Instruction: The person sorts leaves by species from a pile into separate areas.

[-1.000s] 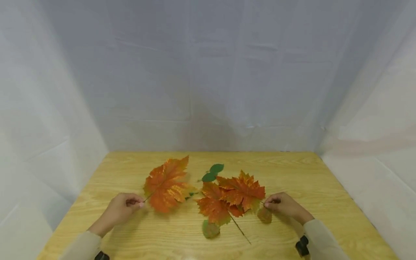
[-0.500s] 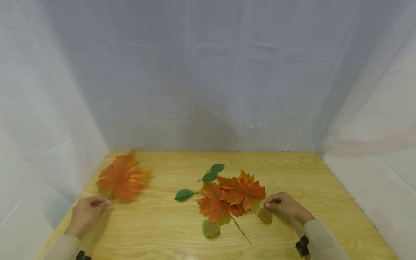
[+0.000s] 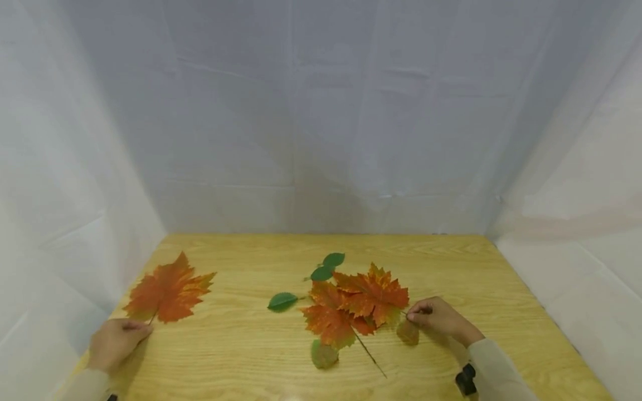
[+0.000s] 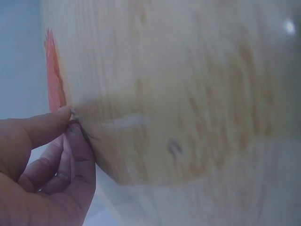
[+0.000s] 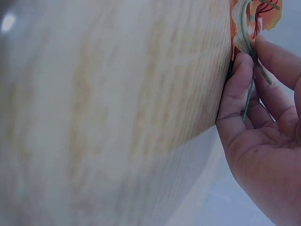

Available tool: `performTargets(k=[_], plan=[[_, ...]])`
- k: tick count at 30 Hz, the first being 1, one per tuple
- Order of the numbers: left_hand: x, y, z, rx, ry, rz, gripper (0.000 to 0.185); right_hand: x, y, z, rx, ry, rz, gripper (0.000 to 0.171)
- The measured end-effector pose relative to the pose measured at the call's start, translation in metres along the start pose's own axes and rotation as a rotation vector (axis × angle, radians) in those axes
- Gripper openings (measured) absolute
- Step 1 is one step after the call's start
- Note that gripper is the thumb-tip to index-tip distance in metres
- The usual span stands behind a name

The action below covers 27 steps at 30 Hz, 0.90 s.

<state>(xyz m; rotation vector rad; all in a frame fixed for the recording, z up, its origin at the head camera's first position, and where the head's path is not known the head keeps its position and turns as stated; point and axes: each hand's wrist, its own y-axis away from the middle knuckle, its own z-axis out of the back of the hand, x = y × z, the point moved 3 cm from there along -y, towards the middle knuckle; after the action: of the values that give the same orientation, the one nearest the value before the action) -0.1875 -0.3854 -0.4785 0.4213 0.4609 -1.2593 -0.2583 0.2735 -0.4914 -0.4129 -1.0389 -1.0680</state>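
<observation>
three orange maple leaves [image 3: 168,289], five green leaves [image 3: 282,301]

soft, even, diffuse light fills the head view, sharp at centre with faint shadows under the hands and leaves on the table [image 3: 451,262], while both wrist views are blurred, the wood out of focus, each with one small glare spot.

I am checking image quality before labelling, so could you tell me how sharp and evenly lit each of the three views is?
Head view: sharp, soft even light, faint shadows under the left hand and right hand on the table. Left wrist view: wood grain blurred, a glare spot top right, the orange leaf only a soft sliver. Right wrist view: table blurred, glare top left, the fingers and green stem fairly crisp.
</observation>
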Motion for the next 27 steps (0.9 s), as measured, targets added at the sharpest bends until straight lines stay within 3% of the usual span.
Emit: performTargets(k=[13, 27], plan=[[0.0065, -0.0032, 0.0024, 0.04, 0.016, 0.042, 0.037, 0.0006, -0.0022, -0.0015, -0.005, -0.024, -0.012, 0.022], [0.0083, -0.005, -0.0032, 0.067, 0.052, 0.057, 0.035, -0.0021, -0.0028, -0.0017, -0.025, 0.029, 0.001, 0.022]])
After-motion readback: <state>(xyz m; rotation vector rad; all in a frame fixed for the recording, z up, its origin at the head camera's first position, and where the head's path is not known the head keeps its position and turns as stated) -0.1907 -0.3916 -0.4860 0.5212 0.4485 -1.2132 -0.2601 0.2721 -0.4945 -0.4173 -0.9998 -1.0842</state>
